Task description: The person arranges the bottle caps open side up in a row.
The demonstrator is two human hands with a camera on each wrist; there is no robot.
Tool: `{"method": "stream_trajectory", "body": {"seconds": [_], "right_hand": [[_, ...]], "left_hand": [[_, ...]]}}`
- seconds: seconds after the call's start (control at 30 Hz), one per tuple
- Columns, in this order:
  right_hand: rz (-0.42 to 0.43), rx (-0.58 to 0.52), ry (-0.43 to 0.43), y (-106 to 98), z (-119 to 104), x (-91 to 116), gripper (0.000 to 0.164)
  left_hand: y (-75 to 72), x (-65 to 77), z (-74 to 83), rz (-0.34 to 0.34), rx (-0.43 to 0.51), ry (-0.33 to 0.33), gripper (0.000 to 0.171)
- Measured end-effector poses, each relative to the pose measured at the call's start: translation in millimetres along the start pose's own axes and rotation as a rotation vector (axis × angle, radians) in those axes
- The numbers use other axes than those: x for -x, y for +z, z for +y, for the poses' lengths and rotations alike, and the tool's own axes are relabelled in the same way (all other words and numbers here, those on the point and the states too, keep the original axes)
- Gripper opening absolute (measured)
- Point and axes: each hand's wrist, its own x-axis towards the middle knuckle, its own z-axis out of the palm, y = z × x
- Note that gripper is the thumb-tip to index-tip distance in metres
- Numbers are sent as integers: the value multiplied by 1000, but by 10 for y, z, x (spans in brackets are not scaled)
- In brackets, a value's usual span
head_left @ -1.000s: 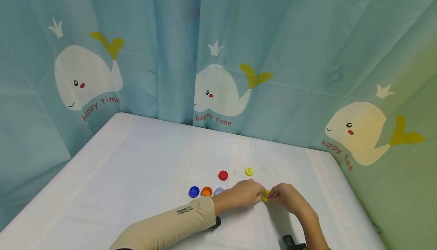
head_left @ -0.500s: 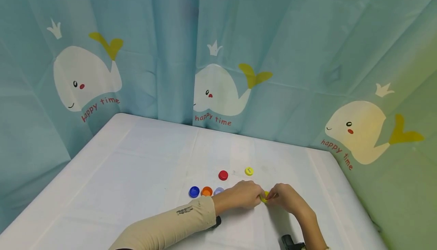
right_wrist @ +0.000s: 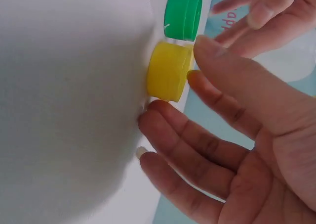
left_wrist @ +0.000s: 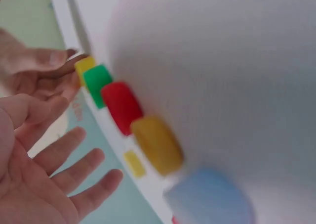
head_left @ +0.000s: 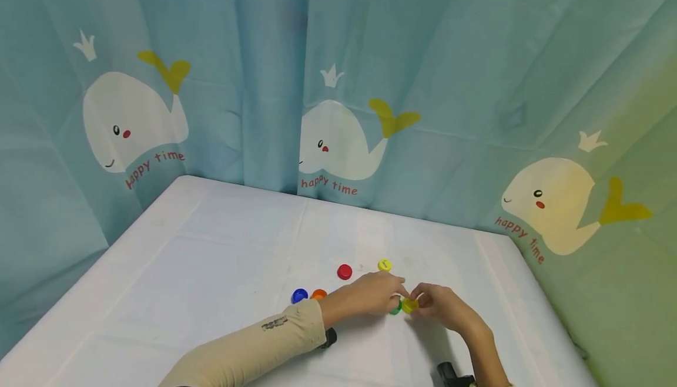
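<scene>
Plastic bottle caps stand in a row on the white table. My right hand (head_left: 444, 306) is at the near yellow cap (head_left: 410, 305), which ends the row; in the right wrist view its loosely bent fingers lie around the cap, with thumb and index fingertips right at the rim. Beside it is the green cap (right_wrist: 183, 15). My left hand (head_left: 372, 293) hovers over the row, fingers spread and holding nothing. The left wrist view shows a red cap (left_wrist: 122, 108), an amber cap (left_wrist: 159, 145) and a blurred light blue cap (left_wrist: 210, 197) further along; in the head view my left arm hides these.
A blue cap (head_left: 299, 296) and an orange cap (head_left: 319, 294) continue the row at the left. Farther back lie another red cap (head_left: 345, 272) and another yellow cap (head_left: 384, 265). A whale-print curtain (head_left: 270, 81) hangs behind the table (head_left: 211, 246).
My left hand has let go of the near yellow cap and drawn back left, its fingers straightening. The green cap now shows beside the yellow one. My right hand has hardly moved.
</scene>
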Motion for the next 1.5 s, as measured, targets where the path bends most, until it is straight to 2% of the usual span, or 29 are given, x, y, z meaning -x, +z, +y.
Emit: {"method": "stream_trajectory", "body": {"seconds": [0.13,0.27,0.4,0.47,0.57,0.67,0.73,0.87,0.97,1.07,1.27,1.37,1.5], "right_hand": [[-15,5,72,25,-39,27,35],[-27,20,136,26,-68,56,41],[25,15,150,-11,-90,31,47],[67,32,143,-32,-116,-33,48],[136,115,132,-51,-195,-193,45],[181,201,103,-60,-298,-391,39],[182,224,82,-55,-364,-524,36],[75,191,28,-38,-488,-763,31],[-28,162,-12,-12,-557,-899,31],[-97,152,-36,21,-590,-1013,31],[-191,155,26,116,-626,-1167,30],[-222,162,35,177,-667,-1210,30],[-223,187,3,253,-705,-1249,28]], "left_hand": [[-143,166,-105,15,9,-31,26],[-307,342,-288,39,54,-77,27],[-485,468,-508,75,92,-136,30],[-569,514,-612,87,117,-173,31],[-651,565,-754,86,139,-223,31],[-672,588,-864,81,157,-255,30],[-659,586,-919,75,170,-279,29],[-597,555,-998,57,207,-302,25],[-550,520,-1039,41,225,-300,23],[-519,462,-1060,25,220,-288,23],[-499,360,-1039,-10,200,-276,24],[-492,352,-1027,-18,174,-284,22],[-470,351,-1025,-21,149,-265,21]]}}
